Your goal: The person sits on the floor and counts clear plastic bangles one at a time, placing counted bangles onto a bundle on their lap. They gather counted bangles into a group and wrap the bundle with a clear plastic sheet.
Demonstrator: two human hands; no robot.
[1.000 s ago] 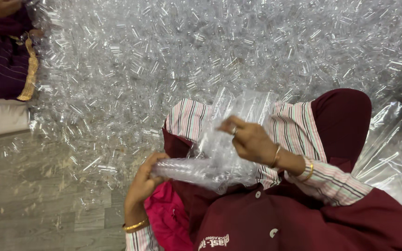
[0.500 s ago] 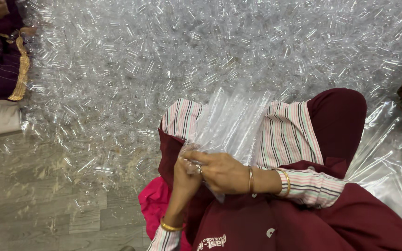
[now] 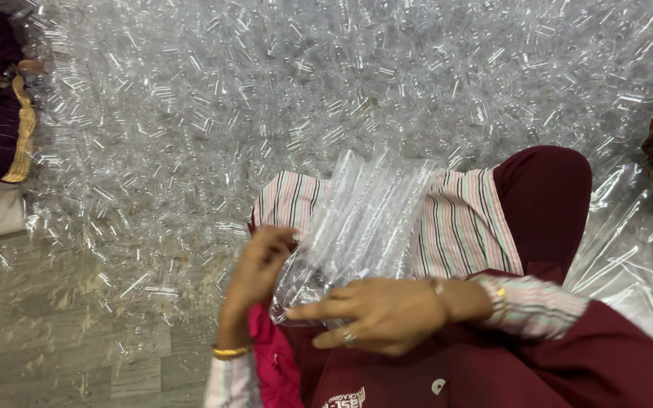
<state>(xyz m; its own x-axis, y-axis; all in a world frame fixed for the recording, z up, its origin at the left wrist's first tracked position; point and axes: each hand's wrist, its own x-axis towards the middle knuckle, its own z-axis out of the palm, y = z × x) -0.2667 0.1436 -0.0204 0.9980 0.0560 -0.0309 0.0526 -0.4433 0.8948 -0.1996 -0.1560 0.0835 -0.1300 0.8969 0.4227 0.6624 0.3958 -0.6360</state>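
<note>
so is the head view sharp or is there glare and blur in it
Head view: the heap of clear plastic tubes is a mass of white glints, so single pieces are hard to tell apart; both the left hand and right hand look soft with motion blur; the clear plastic bag on the lap shows streaky reflections; the light is even, with no hard shadows.

Clear plastic bag [image 3: 368, 227] lies on the striped lap cloth [image 3: 462, 227]. Left hand [image 3: 258, 268] grips the bag's left edge; right hand [image 3: 376, 313] presses its near end. Pile of clear tubes [image 3: 304, 98] lies beyond the bag.
</note>
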